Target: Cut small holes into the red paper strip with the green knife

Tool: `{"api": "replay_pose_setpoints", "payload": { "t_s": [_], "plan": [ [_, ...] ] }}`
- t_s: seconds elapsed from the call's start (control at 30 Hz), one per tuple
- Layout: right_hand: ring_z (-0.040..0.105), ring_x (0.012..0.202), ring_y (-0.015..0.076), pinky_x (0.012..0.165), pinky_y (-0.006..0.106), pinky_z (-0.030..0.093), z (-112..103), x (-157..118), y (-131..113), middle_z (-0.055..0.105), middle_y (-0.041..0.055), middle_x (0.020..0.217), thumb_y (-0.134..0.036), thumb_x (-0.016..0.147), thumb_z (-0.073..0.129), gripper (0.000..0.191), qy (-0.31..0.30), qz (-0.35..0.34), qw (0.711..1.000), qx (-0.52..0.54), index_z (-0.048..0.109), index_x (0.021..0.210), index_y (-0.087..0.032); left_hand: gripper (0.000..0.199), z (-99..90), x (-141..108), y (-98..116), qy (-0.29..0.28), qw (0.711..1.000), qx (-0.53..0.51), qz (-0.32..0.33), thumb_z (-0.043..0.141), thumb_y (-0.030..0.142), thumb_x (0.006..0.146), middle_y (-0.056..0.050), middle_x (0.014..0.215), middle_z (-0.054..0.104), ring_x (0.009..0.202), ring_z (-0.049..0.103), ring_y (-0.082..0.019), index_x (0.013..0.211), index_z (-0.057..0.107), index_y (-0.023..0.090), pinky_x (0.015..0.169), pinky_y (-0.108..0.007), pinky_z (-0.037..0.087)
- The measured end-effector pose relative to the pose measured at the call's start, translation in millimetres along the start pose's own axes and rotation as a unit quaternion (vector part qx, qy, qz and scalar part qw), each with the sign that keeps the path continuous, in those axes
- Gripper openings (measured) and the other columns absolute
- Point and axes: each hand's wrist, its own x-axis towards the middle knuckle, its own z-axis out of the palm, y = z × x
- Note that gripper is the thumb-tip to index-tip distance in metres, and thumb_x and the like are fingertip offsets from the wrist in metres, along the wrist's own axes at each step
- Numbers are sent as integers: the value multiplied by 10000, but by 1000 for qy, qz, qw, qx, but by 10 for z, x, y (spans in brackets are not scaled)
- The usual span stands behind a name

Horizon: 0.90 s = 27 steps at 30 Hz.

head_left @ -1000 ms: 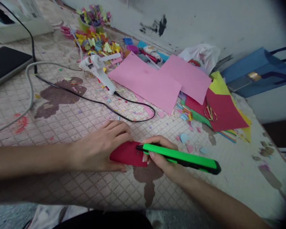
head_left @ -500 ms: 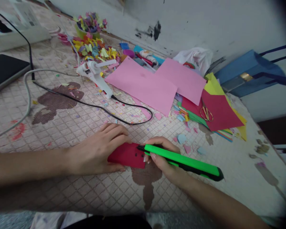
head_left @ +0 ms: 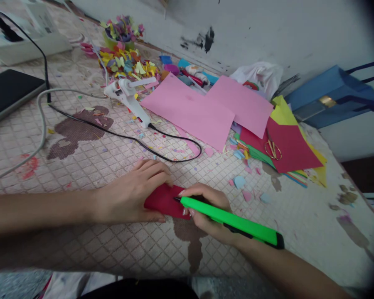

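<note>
A small piece of red paper (head_left: 166, 201) lies on the quilted cloth between my hands. My left hand (head_left: 137, 193) holds its left end, with the fingers along the top and the thumb near the lower edge. My right hand (head_left: 210, 209) is closed around a long green and black tool (head_left: 233, 219) with a narrow black tip. That tip meets the paper near its middle, and the tool slants down to the right. My right fingertips cover the paper's right end. The tool's exact kind does not show clearly.
Beyond my hands lie a white glue gun (head_left: 131, 101) with a black cord, pink sheets (head_left: 190, 110) and gold scissors (head_left: 272, 150) on red paper. Colourful cut-outs (head_left: 124, 62) are heaped at the back. A black laptop-like slab (head_left: 12, 95) sits at left, a blue bag (head_left: 330, 95) at right.
The green tool has rolled in my right hand, and its tip has shifted left over the red paper. Two dark spots seen on the paper before no longer show. My left hand stays on the paper.
</note>
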Motion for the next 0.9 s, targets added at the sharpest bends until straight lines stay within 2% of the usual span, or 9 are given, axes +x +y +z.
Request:
{"api": "replay_pose_setpoints", "payload": {
  "t_s": [0.37,0.63,0.77,0.9],
  "plan": [
    [665,670,143,578,248,530,13,14,-7,696,3,740,-86,793,548,269,-7,4,1000,-2,689,988,-206,511,-2,-4,3,0,1000,1,3,794,433,737,-69,1159,568,1070,512,-287,1132,554,214,991,-480,333],
    [670,689,145,618,264,541,11,30,-28,713,16,794,-92,786,560,266,-18,-3,1000,-4,693,989,-201,503,-2,0,4,-2,1000,-2,1,789,440,739,-70,1158,572,1069,515,-279,1130,571,211,989,-455,343],
    [667,677,143,619,270,557,-8,-28,15,728,22,847,-151,833,598,198,35,45,997,48,688,995,-221,508,-2,-8,-6,14,1000,-10,9,784,440,745,-60,1153,579,1069,527,-272,1150,569,222,1014,-458,336],
    [657,669,141,602,272,557,-26,-73,142,704,20,858,-285,899,608,191,96,75,982,147,649,1081,-242,455,-28,-13,2,3,999,-31,6,765,366,775,-69,1181,558,1090,520,-273,1148,552,217,1012,-467,354]
  ]
}}
